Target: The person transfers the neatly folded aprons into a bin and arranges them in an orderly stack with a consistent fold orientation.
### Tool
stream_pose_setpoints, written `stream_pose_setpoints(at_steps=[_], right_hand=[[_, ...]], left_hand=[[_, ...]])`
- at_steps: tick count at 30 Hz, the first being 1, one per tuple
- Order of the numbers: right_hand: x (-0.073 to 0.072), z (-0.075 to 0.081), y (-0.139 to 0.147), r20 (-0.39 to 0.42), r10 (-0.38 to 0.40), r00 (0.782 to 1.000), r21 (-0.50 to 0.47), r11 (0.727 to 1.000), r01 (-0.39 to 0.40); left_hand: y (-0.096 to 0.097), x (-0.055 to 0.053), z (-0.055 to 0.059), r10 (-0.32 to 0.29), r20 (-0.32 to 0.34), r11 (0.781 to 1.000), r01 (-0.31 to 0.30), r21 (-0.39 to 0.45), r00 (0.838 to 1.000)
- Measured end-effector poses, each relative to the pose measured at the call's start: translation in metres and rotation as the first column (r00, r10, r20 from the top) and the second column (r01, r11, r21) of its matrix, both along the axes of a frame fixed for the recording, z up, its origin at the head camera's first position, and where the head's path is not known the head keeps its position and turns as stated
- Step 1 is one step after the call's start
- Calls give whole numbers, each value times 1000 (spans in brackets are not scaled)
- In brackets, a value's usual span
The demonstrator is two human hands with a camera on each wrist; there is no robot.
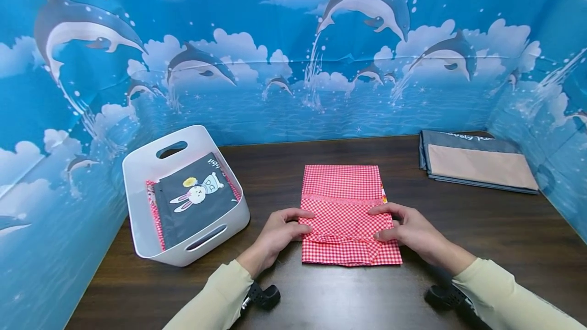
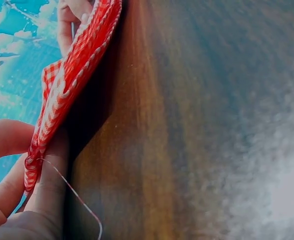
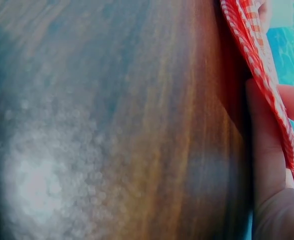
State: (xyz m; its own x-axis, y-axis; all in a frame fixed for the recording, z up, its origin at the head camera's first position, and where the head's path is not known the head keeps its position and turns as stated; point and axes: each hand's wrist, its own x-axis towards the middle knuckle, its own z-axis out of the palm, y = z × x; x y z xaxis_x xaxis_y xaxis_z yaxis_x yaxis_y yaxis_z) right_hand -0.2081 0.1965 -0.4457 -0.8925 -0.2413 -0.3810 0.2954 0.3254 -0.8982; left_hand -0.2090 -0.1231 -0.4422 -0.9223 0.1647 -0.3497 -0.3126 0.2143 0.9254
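A folded red-and-white checked cloth [image 1: 341, 218] lies in the middle of the table, with a fold bunched across its lower part. My left hand [image 1: 283, 230] pinches its left edge, fingers on both sides of the layers, as the left wrist view shows; a thin loose thread [image 2: 74, 192] trails from that edge. On the opposite side, my right hand [image 1: 410, 230] pinches the right edge between thumb and fingers. Seen edge-on in the right wrist view, the cloth [image 3: 259, 70] is raised off the table there. A bit of printed fabric shows at its right side.
To the left stands a white plastic bin [image 1: 137, 182] with handle holes. Inside it lies a folded dark grey cloth [image 1: 202, 218] with a rabbit print and red checked edges. Another folded cloth [image 1: 481, 162], grey and beige, lies at the back right. A dolphin-print curtain [image 1: 293, 24] surrounds the table.
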Motion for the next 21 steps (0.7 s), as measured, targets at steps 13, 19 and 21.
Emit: stream_pose_setpoints(at_steps=[13, 19, 21], right_hand=[[6, 1, 10, -8, 33, 999, 27, 999, -33], [4, 2, 6, -18, 36, 999, 53, 998, -35], [2, 2, 3, -25, 40, 999, 73, 997, -38]], left_hand=[[7, -1, 2, -14, 5, 1000, 14, -16, 1000], [4, 0, 2, 4, 6, 1000, -4, -29, 1000], [3, 1, 2, 19, 7, 999, -19, -35, 1000]])
